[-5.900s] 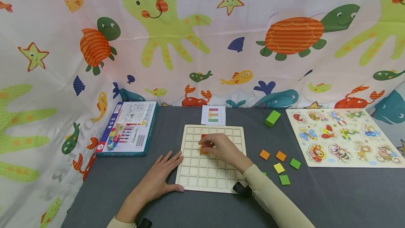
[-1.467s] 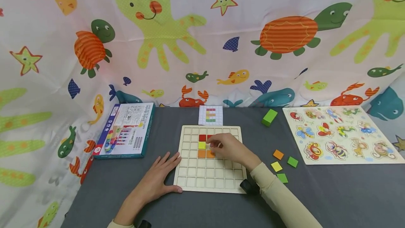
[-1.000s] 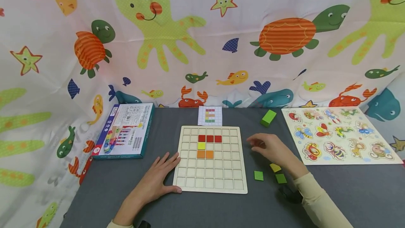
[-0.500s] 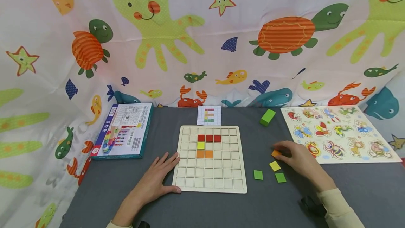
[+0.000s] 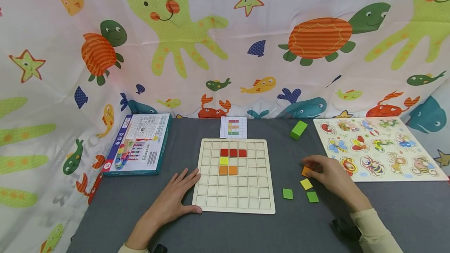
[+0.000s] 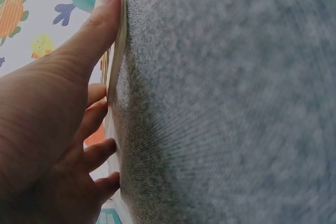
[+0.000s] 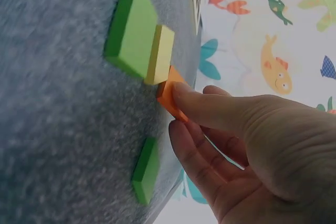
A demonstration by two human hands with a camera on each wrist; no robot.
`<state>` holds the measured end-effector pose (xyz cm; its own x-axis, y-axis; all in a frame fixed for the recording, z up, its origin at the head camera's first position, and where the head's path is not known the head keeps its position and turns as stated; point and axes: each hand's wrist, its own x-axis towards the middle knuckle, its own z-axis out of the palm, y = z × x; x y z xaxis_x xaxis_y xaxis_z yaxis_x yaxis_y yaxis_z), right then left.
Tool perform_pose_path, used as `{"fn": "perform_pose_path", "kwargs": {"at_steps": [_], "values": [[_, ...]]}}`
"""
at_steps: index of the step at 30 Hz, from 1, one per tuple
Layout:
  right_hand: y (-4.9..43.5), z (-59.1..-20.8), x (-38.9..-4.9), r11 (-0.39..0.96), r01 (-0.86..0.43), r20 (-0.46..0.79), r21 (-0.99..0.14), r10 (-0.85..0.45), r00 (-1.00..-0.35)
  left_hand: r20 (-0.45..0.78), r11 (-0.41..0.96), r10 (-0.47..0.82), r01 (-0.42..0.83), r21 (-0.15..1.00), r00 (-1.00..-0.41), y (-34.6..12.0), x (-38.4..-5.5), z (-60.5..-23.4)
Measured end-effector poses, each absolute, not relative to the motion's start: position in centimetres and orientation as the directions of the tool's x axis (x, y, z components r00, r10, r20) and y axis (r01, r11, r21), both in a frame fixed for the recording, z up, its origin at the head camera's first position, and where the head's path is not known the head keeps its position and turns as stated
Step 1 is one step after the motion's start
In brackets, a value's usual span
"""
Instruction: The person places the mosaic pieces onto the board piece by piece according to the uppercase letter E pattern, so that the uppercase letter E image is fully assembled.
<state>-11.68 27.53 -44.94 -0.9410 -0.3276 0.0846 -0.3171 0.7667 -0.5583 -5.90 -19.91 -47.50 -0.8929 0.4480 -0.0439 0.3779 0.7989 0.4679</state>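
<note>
My right hand (image 5: 325, 173) pinches an orange square tile (image 7: 169, 94) between thumb and fingers on the grey table. Close by lie a yellow tile (image 5: 306, 184) and green tiles (image 5: 312, 197). One green tile (image 7: 146, 171) shows in the right wrist view but is hidden by the hand in the head view. With fingers spread, my left hand (image 5: 177, 196) rests at the left edge of a pale grid board (image 5: 242, 194). On the board sit three red tiles (image 5: 233, 152), a yellow tile (image 5: 224, 161) and two orange tiles (image 5: 233, 170).
A card with a coloured pattern (image 5: 233, 127) lies behind the board. A boxed set (image 5: 138, 143) is on the left, a green block (image 5: 298, 130) at the back right. An insect picture board (image 5: 379, 149) lies far right, before a printed cloth (image 5: 225, 42).
My right hand has moved from the board to the right and taken hold of an orange tile. Another orange tile from the table now sits on the board. My left hand stays put.
</note>
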Motion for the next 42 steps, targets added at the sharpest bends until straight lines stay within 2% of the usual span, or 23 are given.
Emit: {"fn": "perform_pose_path", "kwargs": {"at_steps": [7,22,42], "values": [[26.3,-44.3,-12.4,0.731,-0.368,0.125,-0.575,-0.366,-0.922,-0.048,0.801,0.447,0.376,0.465,-0.893,-20.0,-5.9,-47.5],[20.5,-43.8,-13.8,0.676,-0.385,0.100,-0.628,-0.421,-0.902,-0.059,0.802,0.446,0.370,0.469,-0.893,-19.8,-6.0,-47.4],[13.1,-43.4,-13.8,0.564,-0.421,0.100,-0.710,-0.512,-0.853,-0.066,0.807,0.446,0.369,0.461,-0.893,-19.8,-6.0,-47.3]]}}
